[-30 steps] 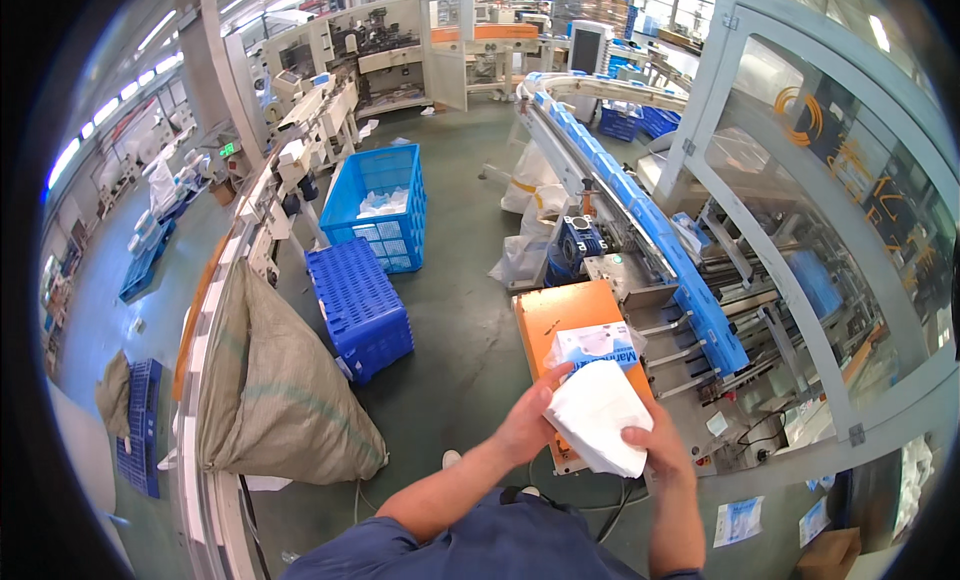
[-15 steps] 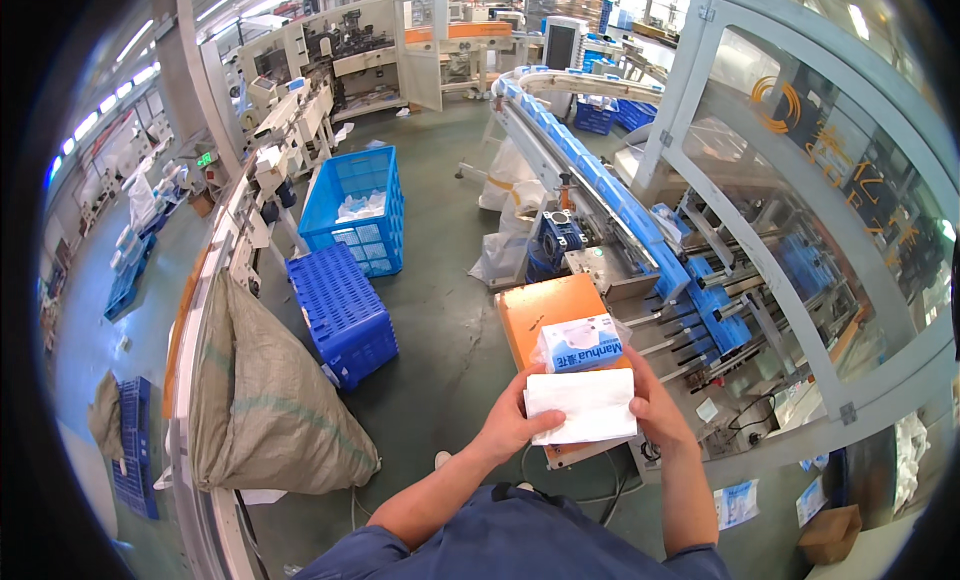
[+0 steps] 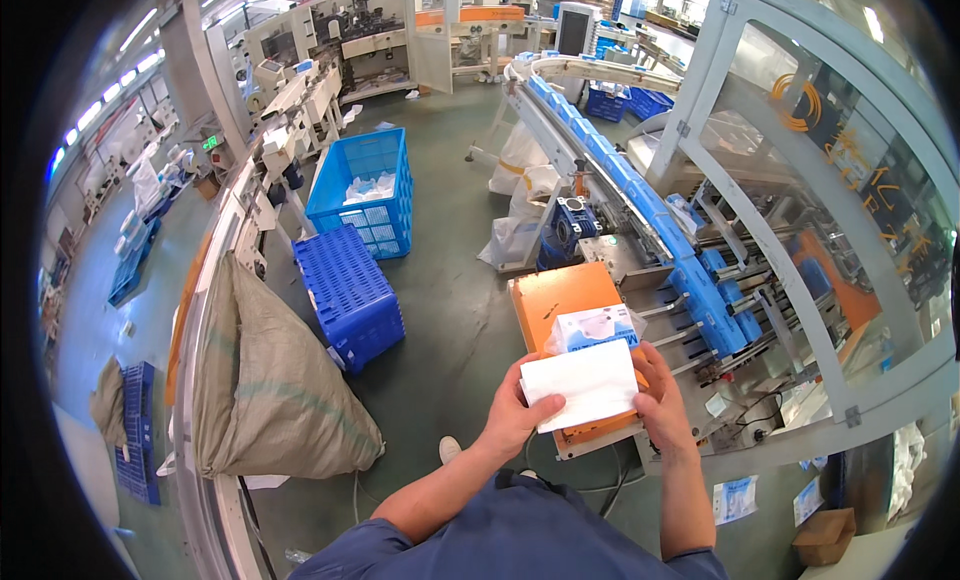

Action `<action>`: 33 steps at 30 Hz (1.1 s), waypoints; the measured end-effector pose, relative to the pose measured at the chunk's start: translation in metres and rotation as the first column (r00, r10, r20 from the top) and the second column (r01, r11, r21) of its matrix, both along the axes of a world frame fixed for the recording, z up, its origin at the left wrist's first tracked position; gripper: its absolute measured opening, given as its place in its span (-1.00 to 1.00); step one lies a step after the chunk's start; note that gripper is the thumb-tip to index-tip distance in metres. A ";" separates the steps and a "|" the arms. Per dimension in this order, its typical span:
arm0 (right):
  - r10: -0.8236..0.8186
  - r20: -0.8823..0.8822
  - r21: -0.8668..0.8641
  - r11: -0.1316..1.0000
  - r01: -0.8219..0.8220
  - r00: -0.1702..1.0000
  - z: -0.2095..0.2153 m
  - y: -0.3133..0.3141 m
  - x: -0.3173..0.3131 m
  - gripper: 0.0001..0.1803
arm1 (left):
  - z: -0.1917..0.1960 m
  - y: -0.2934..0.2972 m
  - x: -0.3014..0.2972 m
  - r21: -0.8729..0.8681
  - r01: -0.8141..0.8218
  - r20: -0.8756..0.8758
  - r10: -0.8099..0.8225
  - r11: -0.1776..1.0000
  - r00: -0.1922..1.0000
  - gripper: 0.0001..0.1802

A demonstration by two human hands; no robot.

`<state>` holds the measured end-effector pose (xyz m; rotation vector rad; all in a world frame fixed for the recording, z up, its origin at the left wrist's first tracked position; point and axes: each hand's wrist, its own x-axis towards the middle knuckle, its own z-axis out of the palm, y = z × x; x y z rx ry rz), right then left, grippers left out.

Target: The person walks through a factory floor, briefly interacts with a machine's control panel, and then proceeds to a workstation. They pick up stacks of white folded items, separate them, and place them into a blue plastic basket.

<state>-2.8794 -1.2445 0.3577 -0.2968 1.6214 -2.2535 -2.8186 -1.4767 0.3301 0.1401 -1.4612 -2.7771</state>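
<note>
A folded stack of white tissues [image 3: 582, 383] is held out in front of me, tilted with its right end higher. My left hand [image 3: 522, 408] grips its left end, the thumb lying on top. At the right end, my right hand [image 3: 660, 398] clasps the stack between thumb and fingers, and the fingertips are partly hidden. Just beyond the stack, a clear-wrapped blue and white tissue pack [image 3: 592, 327] lies on an orange metal box [image 3: 565, 292]. The stack covers the near part of that pack.
On the right stands a machine with a clear-panelled guard frame [image 3: 770, 270], fed by a conveyor of blue packs [image 3: 640, 195]. Left are a woven sack [image 3: 285, 380], a dark blue crate [image 3: 345, 290] and a lighter blue crate [image 3: 390, 215]. A cardboard box [image 3: 825, 537] sits at lower right.
The tissue stack has turned so that its right end rises, and it covers more of the wrapped pack. Both hands keep hold of it. The whole view has shifted slightly.
</note>
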 end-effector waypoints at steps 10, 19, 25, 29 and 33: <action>-0.268 0.040 -0.264 0.926 0.269 0.963 -0.024 -0.072 0.019 0.18 | -0.009 0.035 -0.009 0.087 -0.294 -0.173 0.305 0.952 0.937 -0.14; -0.047 -0.118 0.080 0.995 0.056 0.992 0.011 0.009 -0.003 0.07 | -0.033 0.016 -0.027 -0.231 -0.025 -0.286 -0.043 0.973 0.957 0.07; 0.296 -0.046 0.183 0.942 -0.283 0.954 0.002 0.033 -0.028 0.16 | -0.025 0.049 -0.039 0.249 0.297 -0.069 -0.289 0.922 0.955 0.08; 0.208 -0.027 0.260 0.946 -0.194 0.978 -0.002 0.033 -0.039 0.03 | -0.031 0.061 -0.038 0.167 0.325 -0.109 -0.310 0.931 0.944 -0.03; 0.060 -0.207 0.439 0.898 0.038 0.977 -0.009 0.035 -0.040 -0.12 | -0.019 0.069 -0.040 0.068 0.153 -0.164 -0.140 0.986 0.977 -0.14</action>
